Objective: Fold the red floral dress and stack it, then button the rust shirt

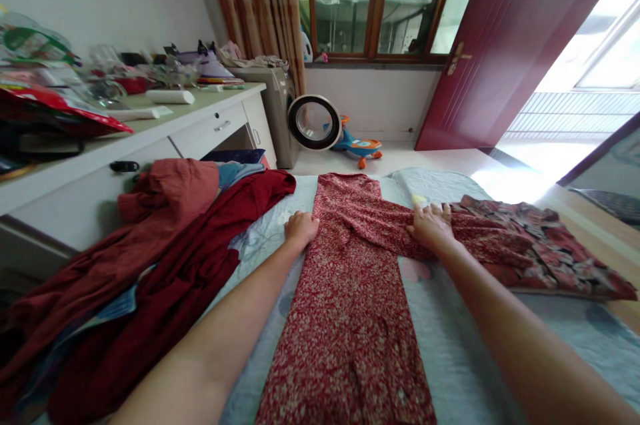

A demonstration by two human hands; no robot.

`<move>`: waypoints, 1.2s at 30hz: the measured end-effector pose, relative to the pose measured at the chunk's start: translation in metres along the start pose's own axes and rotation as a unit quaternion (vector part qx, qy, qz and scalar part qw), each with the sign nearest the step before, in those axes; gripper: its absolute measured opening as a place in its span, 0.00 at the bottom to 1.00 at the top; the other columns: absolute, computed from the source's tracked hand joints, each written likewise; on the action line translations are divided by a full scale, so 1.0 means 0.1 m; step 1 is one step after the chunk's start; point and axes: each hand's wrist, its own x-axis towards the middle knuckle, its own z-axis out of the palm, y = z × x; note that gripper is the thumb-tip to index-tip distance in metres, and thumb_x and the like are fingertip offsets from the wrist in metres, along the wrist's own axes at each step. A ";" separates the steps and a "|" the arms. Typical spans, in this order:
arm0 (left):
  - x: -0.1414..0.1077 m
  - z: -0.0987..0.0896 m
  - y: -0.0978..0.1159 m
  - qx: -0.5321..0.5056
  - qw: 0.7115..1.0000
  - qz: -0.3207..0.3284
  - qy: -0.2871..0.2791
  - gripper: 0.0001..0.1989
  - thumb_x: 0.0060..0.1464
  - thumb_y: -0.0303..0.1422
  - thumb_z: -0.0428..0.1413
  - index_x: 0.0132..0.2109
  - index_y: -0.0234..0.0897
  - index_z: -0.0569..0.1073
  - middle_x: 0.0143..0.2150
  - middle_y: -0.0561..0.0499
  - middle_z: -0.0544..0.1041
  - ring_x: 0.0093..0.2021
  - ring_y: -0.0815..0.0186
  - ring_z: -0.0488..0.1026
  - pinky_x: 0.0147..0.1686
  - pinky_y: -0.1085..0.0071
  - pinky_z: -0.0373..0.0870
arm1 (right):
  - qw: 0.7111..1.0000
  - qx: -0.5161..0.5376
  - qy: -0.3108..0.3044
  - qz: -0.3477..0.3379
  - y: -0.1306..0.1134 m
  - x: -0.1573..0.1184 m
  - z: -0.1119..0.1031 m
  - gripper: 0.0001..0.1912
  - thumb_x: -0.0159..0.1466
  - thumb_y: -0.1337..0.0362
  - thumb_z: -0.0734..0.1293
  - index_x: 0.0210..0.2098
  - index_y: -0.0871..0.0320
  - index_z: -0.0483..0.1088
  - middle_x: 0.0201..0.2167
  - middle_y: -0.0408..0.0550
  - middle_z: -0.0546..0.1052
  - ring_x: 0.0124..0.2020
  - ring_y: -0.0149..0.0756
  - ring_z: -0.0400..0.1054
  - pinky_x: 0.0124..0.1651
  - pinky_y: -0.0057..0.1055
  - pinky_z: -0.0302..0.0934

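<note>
A red garment with a small pale pattern [350, 291] lies lengthwise on the light blue bed cover [440, 331]. One sleeve stretches to the right, over a folded dark floral garment [560, 251]. My left hand [301, 229] is closed at the red garment's left edge, near its upper part, fingers curled on the cloth. On the sleeve rests my right hand [433, 226], its fingers apart and the palm down, with cloth showing on both sides of it.
Dark red and rust-coloured clothes [200, 278] are heaped on the left. Beyond them stands a cluttered white desk [200, 119]. A washing machine with its round door [315, 122] open, a blue and orange ride-on toy [359, 145] and a red door [500, 45] are farther back.
</note>
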 end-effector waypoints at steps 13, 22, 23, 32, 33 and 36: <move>-0.17 -0.06 0.01 0.002 0.997 -0.024 0.077 0.18 0.59 0.38 0.50 0.53 0.37 0.72 0.54 0.39 0.71 0.54 0.52 0.69 0.49 0.60 0.67 | 0.996 0.080 -0.023 -0.041 -0.26 0.32 -0.63 0.17 0.65 0.67 0.57 0.46 0.61 0.74 0.43 0.58 0.75 0.40 0.41 0.70 0.39 0.33 0.58; -0.71 0.04 -0.03 -0.005 0.959 0.278 0.056 0.16 0.60 0.42 0.53 0.50 0.38 0.71 0.51 0.45 0.72 0.53 0.57 0.68 0.52 0.62 0.65 | 0.984 0.059 -0.165 -0.042 -0.34 0.46 -0.34 0.15 0.64 0.66 0.61 0.44 0.63 0.76 0.41 0.64 0.78 0.39 0.46 0.72 0.36 0.33 0.59; -0.73 0.05 -0.05 -0.008 0.958 0.282 0.054 0.17 0.60 0.41 0.53 0.52 0.38 0.70 0.52 0.45 0.72 0.54 0.57 0.67 0.53 0.62 0.65 | 0.982 0.056 -0.175 -0.040 -0.33 0.46 -0.28 0.14 0.63 0.66 0.61 0.43 0.63 0.76 0.41 0.65 0.77 0.39 0.47 0.73 0.37 0.34 0.59; -0.84 0.05 -0.15 0.013 0.969 0.233 0.084 0.15 0.64 0.41 0.49 0.52 0.39 0.71 0.54 0.45 0.74 0.55 0.57 0.69 0.55 0.60 0.64 | 0.995 0.091 -0.038 0.031 -0.50 0.25 -0.15 0.20 0.62 0.66 0.60 0.53 0.61 0.67 0.48 0.61 0.74 0.48 0.52 0.69 0.48 0.43 0.58; -0.85 0.04 -0.15 0.020 0.970 0.225 0.092 0.14 0.65 0.40 0.48 0.49 0.39 0.72 0.51 0.46 0.75 0.52 0.57 0.70 0.53 0.59 0.65 | 0.994 0.102 -0.013 0.045 -0.52 0.20 -0.11 0.22 0.61 0.65 0.61 0.55 0.61 0.66 0.49 0.62 0.73 0.49 0.52 0.68 0.50 0.45 0.57; -0.79 -0.01 -0.11 0.029 0.968 0.217 0.120 0.13 0.66 0.36 0.45 0.44 0.38 0.73 0.47 0.46 0.77 0.51 0.57 0.71 0.53 0.58 0.65 | 0.985 0.146 0.069 0.067 -0.60 0.07 0.08 0.26 0.61 0.63 0.62 0.58 0.63 0.63 0.53 0.63 0.70 0.53 0.51 0.64 0.57 0.46 0.52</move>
